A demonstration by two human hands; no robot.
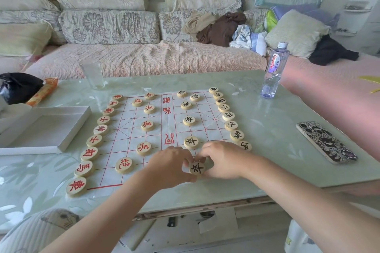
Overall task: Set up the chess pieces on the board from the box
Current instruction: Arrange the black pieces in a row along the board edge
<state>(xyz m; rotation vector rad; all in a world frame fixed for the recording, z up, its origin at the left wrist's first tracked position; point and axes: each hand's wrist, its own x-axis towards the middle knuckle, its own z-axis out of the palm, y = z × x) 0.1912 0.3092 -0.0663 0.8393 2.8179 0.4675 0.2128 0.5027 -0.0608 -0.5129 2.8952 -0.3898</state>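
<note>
The left hand and right hand meet at the board's 6 o'clock edge. The fingers of both are curled round one black-marked piece, held face up just over the board; I cannot tell which hand bears it. It looks like a small wooden disc, light, stiff and smooth, so it is best pinched by the rim and set flat on a crossing. Red pieces line the 9 o'clock side and black pieces the 3 o'clock side. The box lies on the table at 9 o'clock, a phone at 3 and a bottle at 1.
</note>
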